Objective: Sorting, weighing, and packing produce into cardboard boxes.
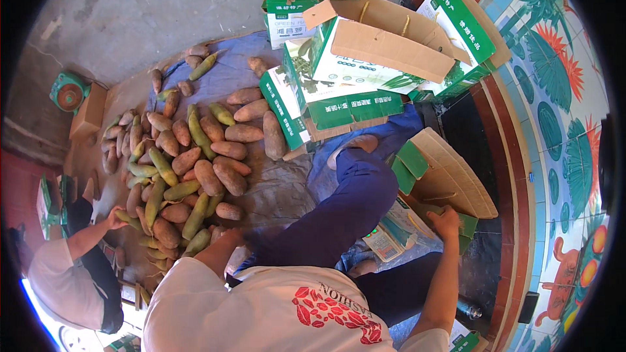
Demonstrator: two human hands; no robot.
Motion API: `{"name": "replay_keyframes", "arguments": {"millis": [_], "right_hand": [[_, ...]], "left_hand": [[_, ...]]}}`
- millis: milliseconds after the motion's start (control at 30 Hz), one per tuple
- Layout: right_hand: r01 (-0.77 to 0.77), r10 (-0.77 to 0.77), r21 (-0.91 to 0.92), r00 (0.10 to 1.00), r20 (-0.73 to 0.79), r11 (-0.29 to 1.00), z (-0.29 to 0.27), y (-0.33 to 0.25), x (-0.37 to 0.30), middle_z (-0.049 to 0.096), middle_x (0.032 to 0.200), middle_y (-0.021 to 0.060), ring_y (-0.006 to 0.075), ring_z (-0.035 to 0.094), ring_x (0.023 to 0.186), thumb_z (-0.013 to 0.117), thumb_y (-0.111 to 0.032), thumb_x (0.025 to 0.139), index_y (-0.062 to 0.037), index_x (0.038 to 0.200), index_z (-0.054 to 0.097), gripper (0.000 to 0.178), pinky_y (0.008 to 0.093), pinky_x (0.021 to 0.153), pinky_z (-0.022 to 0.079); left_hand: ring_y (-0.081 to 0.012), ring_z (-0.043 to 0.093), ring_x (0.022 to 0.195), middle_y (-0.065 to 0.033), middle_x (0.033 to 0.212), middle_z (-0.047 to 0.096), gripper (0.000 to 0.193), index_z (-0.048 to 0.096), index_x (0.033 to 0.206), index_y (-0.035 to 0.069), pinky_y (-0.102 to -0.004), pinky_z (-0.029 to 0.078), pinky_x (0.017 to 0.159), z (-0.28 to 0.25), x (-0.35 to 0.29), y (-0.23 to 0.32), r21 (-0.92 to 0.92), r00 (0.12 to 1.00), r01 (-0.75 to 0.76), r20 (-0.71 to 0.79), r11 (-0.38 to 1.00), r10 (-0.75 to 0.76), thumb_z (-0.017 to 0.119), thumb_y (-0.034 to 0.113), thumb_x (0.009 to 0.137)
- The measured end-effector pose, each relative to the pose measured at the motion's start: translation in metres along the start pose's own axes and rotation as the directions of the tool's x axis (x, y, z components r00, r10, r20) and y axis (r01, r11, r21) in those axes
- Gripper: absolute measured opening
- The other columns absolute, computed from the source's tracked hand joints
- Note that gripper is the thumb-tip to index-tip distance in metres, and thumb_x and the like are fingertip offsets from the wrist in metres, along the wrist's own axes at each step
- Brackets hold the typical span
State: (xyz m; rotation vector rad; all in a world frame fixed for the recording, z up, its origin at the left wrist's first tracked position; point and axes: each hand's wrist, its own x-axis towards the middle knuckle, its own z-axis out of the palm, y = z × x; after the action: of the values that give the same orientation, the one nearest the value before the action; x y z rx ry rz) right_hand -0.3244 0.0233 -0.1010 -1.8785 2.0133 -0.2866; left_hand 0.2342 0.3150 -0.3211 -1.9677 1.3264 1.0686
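Observation:
My left arm reaches to the near edge of a pile of reddish-brown sweet potatoes (pixel 210 177) and long green radishes (pixel 163 165). My left hand (pixel 236 240) is blurred and partly hidden by my leg, so its fingers do not show clearly. On the right, my right hand (pixel 446 221) is closed at the edge of an open cardboard carton (pixel 450 173), brown inside with green flaps. Beside that carton lies a scale (pixel 383 245) with a lit green display. My bent leg in dark blue trousers stretches between the pile and the carton.
Several green-and-white cartons (pixel 385 58) are stacked at the back, some open. On the left a co-worker's hand (pixel 117 218) touches the pile's edge. A round-dial green scale (pixel 68 93) stands by the far-left wall. A painted tile wall (pixel 551 124) runs along the right.

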Motion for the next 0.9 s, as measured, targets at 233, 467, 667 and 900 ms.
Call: {"name": "replay_keyframes", "arguments": {"millis": [233, 467, 667, 900], "right_hand": [[-0.016, 0.063, -0.226, 0.977, 0.204, 0.974, 0.028, 0.0, 0.018, 0.063, 0.085, 0.0254, 0.037, 0.063, 0.085, 0.073, -0.03, 0.065, 0.0045, 0.091, 0.062, 0.045, 0.0417, 0.077, 0.049], [0.022, -0.002, -0.205, 0.995, 0.098, 0.978, 0.02, 0.025, 0.011, 0.061, 0.102, 0.0237, 0.0375, 0.058, 0.098, 0.07, -0.018, 0.07, -0.0051, 0.113, 0.056, 0.047, 0.0432, 0.088, 0.045], [-0.079, 0.113, -0.299, 0.989, 0.098, 0.951, 0.02, 0.016, 0.006, 0.059, 0.107, 0.023, 0.0373, 0.055, 0.104, 0.068, -0.02, 0.074, -0.008, 0.124, 0.048, 0.055, 0.0434, 0.09, 0.044], [0.032, -0.028, -0.161, 0.999, 0.027, 0.986, 0.012, 0.015, 0.003, 0.062, 0.1, 0.0223, 0.0355, 0.059, 0.098, 0.066, -0.023, 0.077, -0.0038, 0.114, 0.057, 0.042, 0.0413, 0.086, 0.046]], "left_hand": [[-0.0318, 0.047, 0.12, -0.0131, 0.125, 0.053, 0.047, 0.054, 0.124, 0.023, -0.0452, 0.041, 0.096, 0.029, 0.032, 0.016, 0.172, 0.947, -0.318, 0.113, 0.932, 0.302, 0.062, 0.035, 0.079], [-0.0296, 0.049, 0.118, -0.0091, 0.13, 0.049, 0.064, 0.052, 0.127, 0.021, -0.0478, 0.045, 0.091, 0.014, 0.027, 0.038, 0.18, 0.891, -0.293, 0.409, 0.939, 0.2, 0.074, 0.03, 0.067], [-0.0289, 0.052, 0.115, -0.0115, 0.125, 0.054, 0.07, 0.056, 0.123, 0.015, -0.0475, 0.046, 0.089, -0.003, 0.008, 0.05, 0.274, 0.927, -0.14, 0.375, 0.952, 0.028, 0.082, 0.033, 0.06], [-0.0315, 0.051, 0.116, -0.0133, 0.122, 0.055, 0.074, 0.057, 0.121, 0.009, -0.0473, 0.046, 0.09, -0.026, -0.012, 0.04, 0.25, 0.897, -0.211, 0.434, 0.945, 0.085, 0.084, 0.034, 0.057]]}}
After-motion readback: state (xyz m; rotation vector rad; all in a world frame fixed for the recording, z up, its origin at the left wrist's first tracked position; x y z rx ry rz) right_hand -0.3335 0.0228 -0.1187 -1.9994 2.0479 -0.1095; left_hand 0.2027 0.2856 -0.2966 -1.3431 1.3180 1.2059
